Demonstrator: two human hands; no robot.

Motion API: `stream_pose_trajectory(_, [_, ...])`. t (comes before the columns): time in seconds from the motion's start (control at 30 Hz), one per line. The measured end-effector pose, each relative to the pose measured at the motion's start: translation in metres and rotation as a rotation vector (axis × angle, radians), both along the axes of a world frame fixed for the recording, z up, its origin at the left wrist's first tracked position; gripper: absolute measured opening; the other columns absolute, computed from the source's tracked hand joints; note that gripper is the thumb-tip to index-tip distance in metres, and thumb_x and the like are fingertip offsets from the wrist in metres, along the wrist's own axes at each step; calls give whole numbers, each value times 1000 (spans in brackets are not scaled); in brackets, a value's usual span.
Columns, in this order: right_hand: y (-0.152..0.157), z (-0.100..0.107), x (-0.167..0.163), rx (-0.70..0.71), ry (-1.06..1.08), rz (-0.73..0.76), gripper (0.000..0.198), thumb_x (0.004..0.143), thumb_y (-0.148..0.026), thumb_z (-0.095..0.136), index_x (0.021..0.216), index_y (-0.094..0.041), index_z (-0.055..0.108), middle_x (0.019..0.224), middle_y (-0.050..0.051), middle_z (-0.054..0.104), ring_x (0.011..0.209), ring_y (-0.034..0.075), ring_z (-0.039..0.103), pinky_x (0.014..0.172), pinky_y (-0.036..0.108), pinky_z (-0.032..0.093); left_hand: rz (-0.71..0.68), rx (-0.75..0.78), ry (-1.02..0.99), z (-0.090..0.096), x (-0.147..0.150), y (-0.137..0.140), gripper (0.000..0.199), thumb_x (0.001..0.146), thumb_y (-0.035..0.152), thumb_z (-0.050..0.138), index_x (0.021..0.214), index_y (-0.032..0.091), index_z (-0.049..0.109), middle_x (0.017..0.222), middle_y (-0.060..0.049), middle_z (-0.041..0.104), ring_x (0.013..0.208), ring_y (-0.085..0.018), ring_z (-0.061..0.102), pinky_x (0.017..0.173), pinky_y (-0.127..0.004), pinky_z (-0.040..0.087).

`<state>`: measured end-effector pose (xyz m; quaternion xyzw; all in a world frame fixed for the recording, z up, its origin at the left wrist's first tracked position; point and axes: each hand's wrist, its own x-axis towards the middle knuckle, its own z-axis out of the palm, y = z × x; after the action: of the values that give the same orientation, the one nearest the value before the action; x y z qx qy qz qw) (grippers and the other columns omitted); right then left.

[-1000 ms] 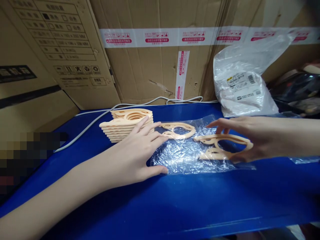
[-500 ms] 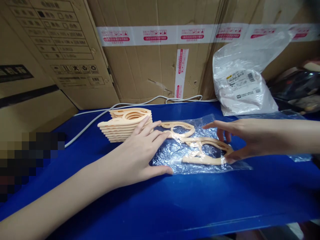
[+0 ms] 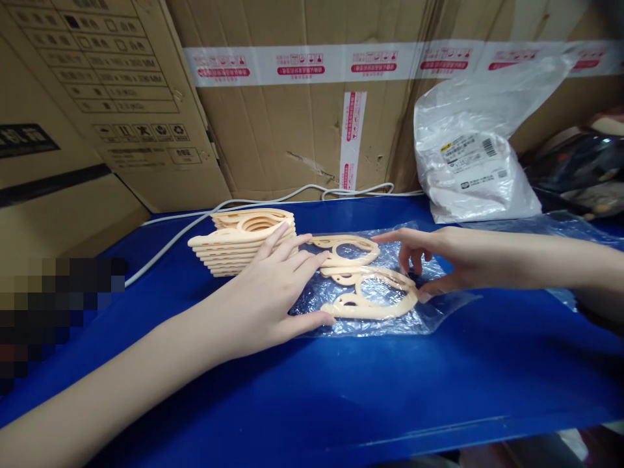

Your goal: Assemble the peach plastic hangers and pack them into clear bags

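Observation:
Two cream plastic pieces, which look like folded travel hangers, lie side by side in a clear plastic bag (image 3: pixel 348 328) on the blue table. The far hanger (image 3: pixel 368 246) and the near hanger (image 3: pixel 390 312) each have a rounded loop at the right. My left hand (image 3: pixel 287 286) rests flat with spread fingers on the bag's left part, covering the hangers' left ends. Its back fingers reach beside a stack of similar hangers (image 3: pixel 229 250). At the right, my right hand (image 3: pixel 439 257) has its fingers apart, the index tip by the far hanger and the thumb against the near one's rounded end.
Large cardboard boxes (image 3: pixel 292 130) stand along the back and left. A white cable (image 3: pixel 170 244) runs along the table's back. A white plastic parcel bag (image 3: pixel 475 182) stands at the back right, with more clear plastic (image 3: pixel 565 224) beside it.
The near hanger has slid left in the bag and now lies in line with the far one. My right hand has moved left with it. My left hand has stayed in place.

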<state>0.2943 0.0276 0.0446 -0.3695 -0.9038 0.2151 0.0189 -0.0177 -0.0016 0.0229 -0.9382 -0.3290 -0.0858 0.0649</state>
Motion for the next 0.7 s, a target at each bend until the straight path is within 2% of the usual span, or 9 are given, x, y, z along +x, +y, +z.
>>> stream_pose_trajectory(0.2, [-1, -4, -15, -12, 81, 29, 71, 89, -41, 62, 150, -24, 29, 92, 2, 65, 77, 16, 63, 67, 27, 50, -9, 10, -24, -1, 0, 0, 67, 91, 61, 50, 136, 11, 50, 129, -16, 62, 138, -35, 38, 119, -61, 11])
stream_pose_trajectory(0.47, [0, -9, -16, 84, 47, 28, 72, 91, -50, 57, 151, -24, 26, 91, 2, 64, 74, 16, 61, 62, 27, 44, 2, -22, -10, 4, 2, 0, 63, 91, 56, 55, 136, 13, 50, 123, -12, 64, 137, -34, 39, 119, -59, 10])
stream_pose_trajectory(0.7, [-1, -4, -15, 99, 18, 14, 76, 89, -53, 59, 152, -24, 27, 84, 1, 65, 65, 15, 60, 56, 26, 41, 5, 2, -40, 4, 2, 0, 68, 90, 61, 53, 137, 12, 50, 130, -16, 60, 137, -37, 39, 117, -62, 15])
